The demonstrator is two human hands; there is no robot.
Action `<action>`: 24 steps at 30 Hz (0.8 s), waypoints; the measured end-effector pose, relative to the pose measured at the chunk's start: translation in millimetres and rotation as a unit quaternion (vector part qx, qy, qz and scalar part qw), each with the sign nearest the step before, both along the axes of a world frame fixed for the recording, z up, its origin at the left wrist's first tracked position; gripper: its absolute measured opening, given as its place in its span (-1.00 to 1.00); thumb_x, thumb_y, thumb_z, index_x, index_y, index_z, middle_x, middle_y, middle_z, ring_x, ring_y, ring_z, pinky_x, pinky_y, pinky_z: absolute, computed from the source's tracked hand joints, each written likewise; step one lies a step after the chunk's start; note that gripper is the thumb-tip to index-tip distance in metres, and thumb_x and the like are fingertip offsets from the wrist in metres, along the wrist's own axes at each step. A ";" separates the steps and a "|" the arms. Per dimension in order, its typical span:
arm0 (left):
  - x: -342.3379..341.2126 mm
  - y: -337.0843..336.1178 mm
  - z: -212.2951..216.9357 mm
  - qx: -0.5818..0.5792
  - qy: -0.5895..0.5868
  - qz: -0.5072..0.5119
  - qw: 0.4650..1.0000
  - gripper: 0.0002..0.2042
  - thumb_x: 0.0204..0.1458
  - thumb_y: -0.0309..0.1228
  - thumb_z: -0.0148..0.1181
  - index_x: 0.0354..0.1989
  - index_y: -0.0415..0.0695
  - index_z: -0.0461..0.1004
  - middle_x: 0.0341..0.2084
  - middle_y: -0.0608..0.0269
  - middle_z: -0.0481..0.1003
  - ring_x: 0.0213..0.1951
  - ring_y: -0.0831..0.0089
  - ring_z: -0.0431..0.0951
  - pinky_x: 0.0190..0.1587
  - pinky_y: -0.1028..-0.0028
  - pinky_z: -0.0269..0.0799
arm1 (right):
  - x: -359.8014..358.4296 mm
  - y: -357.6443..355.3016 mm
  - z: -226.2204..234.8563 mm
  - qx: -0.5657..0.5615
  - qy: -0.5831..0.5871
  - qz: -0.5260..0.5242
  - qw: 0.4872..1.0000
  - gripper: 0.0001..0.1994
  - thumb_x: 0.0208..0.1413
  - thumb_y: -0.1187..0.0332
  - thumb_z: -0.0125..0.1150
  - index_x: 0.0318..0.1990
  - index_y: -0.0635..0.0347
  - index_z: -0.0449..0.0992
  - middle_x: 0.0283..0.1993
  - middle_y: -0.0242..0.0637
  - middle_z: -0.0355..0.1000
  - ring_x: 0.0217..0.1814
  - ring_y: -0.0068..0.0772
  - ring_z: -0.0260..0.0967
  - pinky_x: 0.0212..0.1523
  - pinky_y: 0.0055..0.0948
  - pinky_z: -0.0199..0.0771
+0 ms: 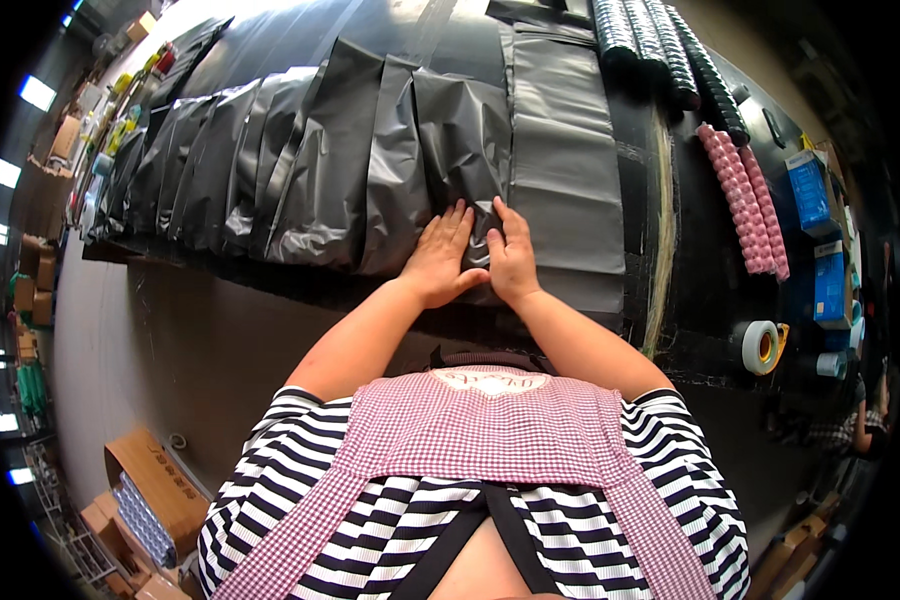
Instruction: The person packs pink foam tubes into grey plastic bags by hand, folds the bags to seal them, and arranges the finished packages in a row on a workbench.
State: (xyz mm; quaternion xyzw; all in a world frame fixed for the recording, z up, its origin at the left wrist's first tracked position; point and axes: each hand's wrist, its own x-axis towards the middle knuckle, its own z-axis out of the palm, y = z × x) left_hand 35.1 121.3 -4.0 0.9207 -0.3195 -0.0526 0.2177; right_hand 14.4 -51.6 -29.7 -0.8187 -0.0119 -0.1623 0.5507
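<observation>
Both my hands rest on a black plastic bag at the near edge of the table. My left hand lies flat on its lower end, fingers stretched forward. Close beside it, my right hand presses on the same bag with its fingers apart. To the left runs a row of overlapping black plastic bags, filled out and wrinkled. On the right of my hands lies a flat, smooth stack of black bags. What the bags hold is hidden.
Dark bumpy rolls and pink bumpy rolls lie on the right of the black table. A tape roll sits near its front edge, by blue boxes. An open cardboard box stands at lower left.
</observation>
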 end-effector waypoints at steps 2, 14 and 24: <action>21.2 3.4 22.3 -0.082 0.101 0.016 0.991 -0.19 0.21 0.02 0.12 0.46 -0.31 0.06 0.45 -0.24 0.09 0.48 -0.01 0.07 0.48 0.18 -0.02 | -3.9 7.6 -5.6 0.001 0.019 -0.010 1.000 -0.42 0.26 0.47 0.07 0.45 0.16 0.19 0.43 0.08 0.14 0.50 0.08 0.06 0.50 -0.15 0.02; 45.9 -71.3 43.6 0.129 0.017 0.135 0.982 -0.17 0.01 -0.12 0.34 0.50 0.04 0.14 0.58 0.09 -0.27 0.53 -0.17 -0.17 0.46 0.02 0.00 | -16.0 -134.0 32.5 0.095 0.148 -0.024 0.984 -0.55 0.13 0.38 0.15 0.20 0.28 0.49 0.22 0.00 0.46 0.33 -0.12 0.37 0.34 -0.26 0.32; 62.8 -141.9 22.4 0.055 0.070 0.098 0.991 -0.37 0.21 -0.14 0.17 0.42 -0.14 0.23 0.49 -0.22 -0.02 0.49 -0.18 -0.04 0.45 -0.08 -0.06 | -67.2 -213.2 27.4 0.001 0.186 -0.159 0.970 -0.47 0.09 0.39 0.29 0.23 0.39 0.42 0.18 0.10 0.37 0.27 0.01 0.35 0.31 -0.20 0.35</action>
